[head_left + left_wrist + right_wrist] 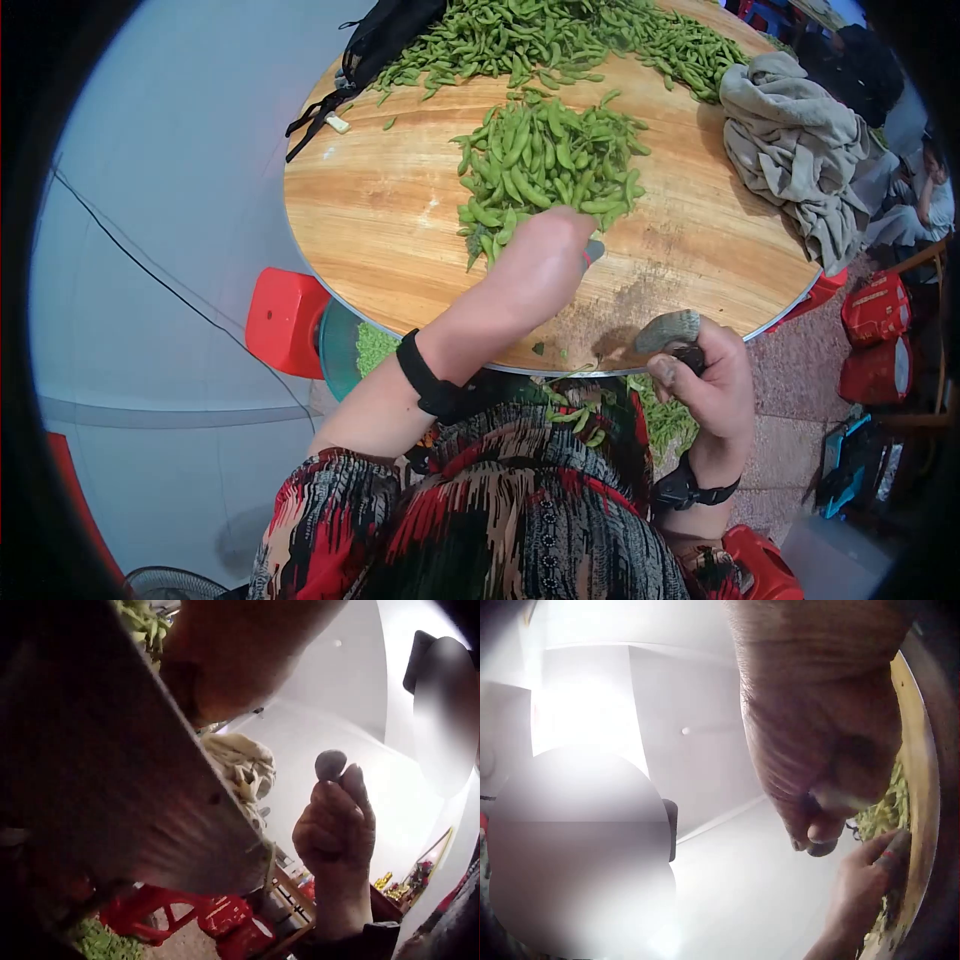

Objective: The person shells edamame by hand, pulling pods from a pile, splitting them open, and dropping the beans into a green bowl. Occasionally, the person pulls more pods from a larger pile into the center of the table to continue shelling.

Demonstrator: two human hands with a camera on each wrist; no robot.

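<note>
My left hand [552, 238] reaches down to the near edge of a heap of green soybean pods [545, 150]. Its fingertips are hidden behind the hand, but a grey cover with a red band [590, 256] shows on one digit. In the right wrist view the left hand [859, 889] is right at the pods [881, 814]. Over the table's near edge, my right hand [718, 380] has loosely curled fingers. One of its fingers wears a grey cover [668, 330], and a dark patch shows between that finger and the thumb. No pod shows in it.
A larger bank of pods [520, 40] covers the table's [370, 220] far side. A crumpled grey cloth [790, 150] lies right, a black bag [400, 40] far left. Below are a red stool [285, 322] and a basin [338, 345] of green beans. Several pods [580, 420] overlap my lap.
</note>
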